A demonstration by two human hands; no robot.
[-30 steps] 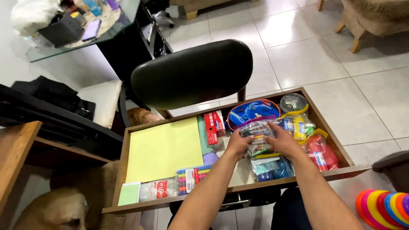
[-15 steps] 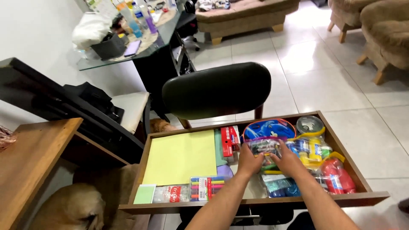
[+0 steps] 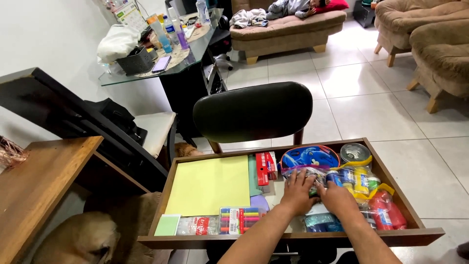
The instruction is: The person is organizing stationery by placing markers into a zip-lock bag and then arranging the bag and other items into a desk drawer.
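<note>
Both my hands are down in the lower middle of the frame, inside the wooden drawer [image 3: 161, 205]. My left hand [image 3: 296, 191] lies flat with fingers spread on a clear bag of markers [image 3: 304, 174], pressing on it rather than gripping, and my right hand [image 3: 338, 201] sits just beside it, fingers curled against the same bag's lower right edge. Can't honestly tell if the right one has pinched the plastic or is only resting on it.

That bag sits right of centre in the drawer, touching the blue pencil case [image 3: 309, 156] above it and a bag of blue glitter stuff [image 3: 320, 222] below. My take: slippery plastic like this wants both hands kept low and an even hold on the edges, otherwise the markers slide to one end.

Crowding it on the right are a bag of small paint bottles [image 3: 355, 178] and a red bottle in plastic [image 3: 387, 209], with a silver tin [image 3: 355, 152] in the upper right corner of the drawer. Left of my hands are a red box [image 3: 264, 167], a big yellow sheet of paper [image 3: 210, 185], and a flat pack of coloured markers [image 3: 239, 218] along the front edge.

A black chair back [image 3: 253, 111] stands right behind the drawer. A dog [image 3: 73, 242] lies in the lower left of the frame.
</note>
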